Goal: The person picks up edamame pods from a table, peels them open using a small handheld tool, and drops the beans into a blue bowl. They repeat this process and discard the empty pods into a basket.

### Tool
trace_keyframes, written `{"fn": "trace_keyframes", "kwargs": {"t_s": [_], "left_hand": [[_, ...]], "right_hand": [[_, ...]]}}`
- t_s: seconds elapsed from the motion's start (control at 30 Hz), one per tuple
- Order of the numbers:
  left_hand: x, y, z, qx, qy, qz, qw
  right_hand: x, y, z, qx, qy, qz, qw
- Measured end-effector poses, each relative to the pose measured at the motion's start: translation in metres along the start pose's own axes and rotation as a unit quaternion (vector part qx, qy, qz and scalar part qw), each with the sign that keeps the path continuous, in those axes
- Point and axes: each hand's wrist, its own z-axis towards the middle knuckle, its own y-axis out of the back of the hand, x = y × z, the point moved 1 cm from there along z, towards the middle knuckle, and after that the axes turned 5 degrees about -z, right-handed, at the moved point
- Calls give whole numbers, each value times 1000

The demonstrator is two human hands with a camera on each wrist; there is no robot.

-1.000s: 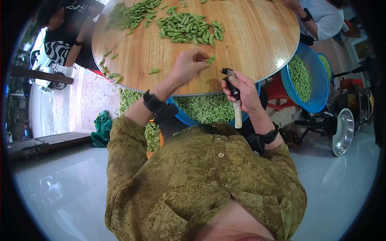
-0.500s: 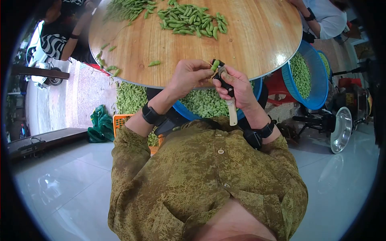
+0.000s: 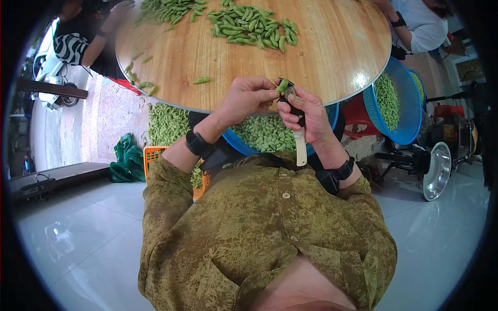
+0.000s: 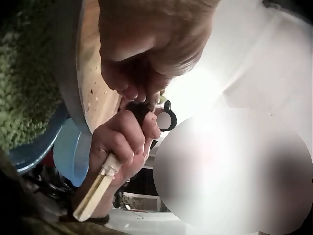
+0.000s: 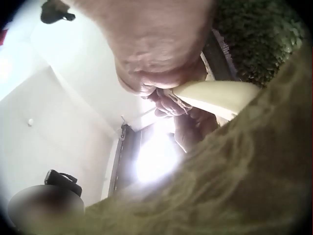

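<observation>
In the head view, my left hand (image 3: 248,98) pinches a green soybean pod (image 3: 282,86) between thumb and fingers, over the near edge of the table. Close against it, my right hand (image 3: 307,114) grips a hand tool with a black upper part and a long cream handle (image 3: 301,147) pointing down toward my body. The pod overlaps the tool's black head; I cannot tell the tool's exact kind. From the left wrist, the cream handle (image 4: 95,193) sticks out below the curled right fingers (image 4: 124,134). Under the hands sits a blue basin (image 3: 228,137) of shelled beans.
The round wooden table (image 3: 337,57) bears a pod heap (image 3: 249,26), with a lone pod (image 3: 202,80) nearer me. At right stands another blue basin (image 3: 410,127) of beans. An orange crate (image 3: 150,153) is by my left side. Two other people sit at the table.
My left hand has brought its pod rightward to the tool, and the right hand has shifted slightly left and up. The hands, apart a second ago, now work close together.
</observation>
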Motion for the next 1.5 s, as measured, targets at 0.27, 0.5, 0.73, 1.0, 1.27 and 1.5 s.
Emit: {"fn": "trace_keyframes", "kwargs": {"t_s": [0.27, 0.5, 0.73, 1.0, 1.27, 1.5], "left_hand": [[3, 3, 7, 162, 84, -235, 955], [-8, -18, 1, -38, -243, 324, 913], [-16, -19, -1, -38, -352, 434, 829], [-4, -13, 6, -36, 41, -69, 996], [-3, -29, 0, -29, -41, 132, 990], [-7, -41, -8, -39, -5, 166, 985]], "right_hand": [[3, 4, -7, 65, -39, 95, 993], [-2, 13, 0, -11, -44, 155, 987], [-4, 12, 1, 10, -48, 168, 985], [1, 9, -7, -72, 28, -96, 992], [7, 8, 0, -161, 319, -618, 700], [1, 10, 1, -125, 345, -716, 595]]}}
